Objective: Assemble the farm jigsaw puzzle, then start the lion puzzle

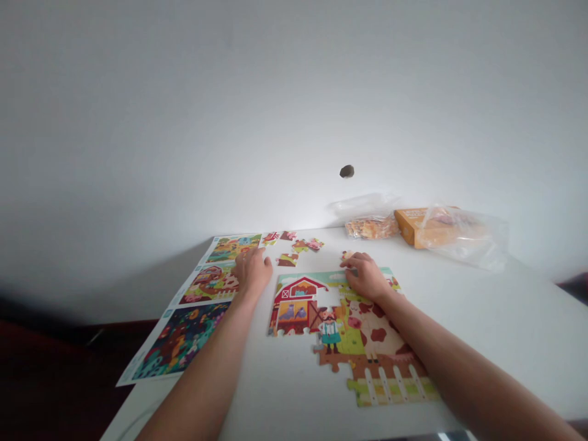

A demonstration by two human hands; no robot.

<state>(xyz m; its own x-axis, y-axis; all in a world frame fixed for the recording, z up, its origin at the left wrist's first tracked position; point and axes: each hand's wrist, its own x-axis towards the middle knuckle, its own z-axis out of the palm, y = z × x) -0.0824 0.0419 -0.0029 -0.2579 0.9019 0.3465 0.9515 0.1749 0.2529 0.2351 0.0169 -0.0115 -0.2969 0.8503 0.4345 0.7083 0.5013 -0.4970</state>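
Note:
A partly joined farm jigsaw puzzle (376, 334) lies on the table, showing a red barn, a figure in a teal apron, a cow and a white fence. There is a gap beside the barn roof and another at its lower left. My right hand (365, 277) is over the puzzle's top edge, its bent fingers on a small puzzle piece (347, 255). My left hand (252, 269) rests at the right edge of the printed picture sheet (172, 331), thumb apart from the fingers, with no piece visible in it. Several loose puzzle pieces (288, 260) lie between and beyond my hands.
At the back right, an orange box (408, 228) sits partly under a clear plastic bag (482, 239). Beside it is a bag of puzzle pieces (371, 228). A white wall (275, 122) with a round hole (346, 171) rises behind the table (500, 318).

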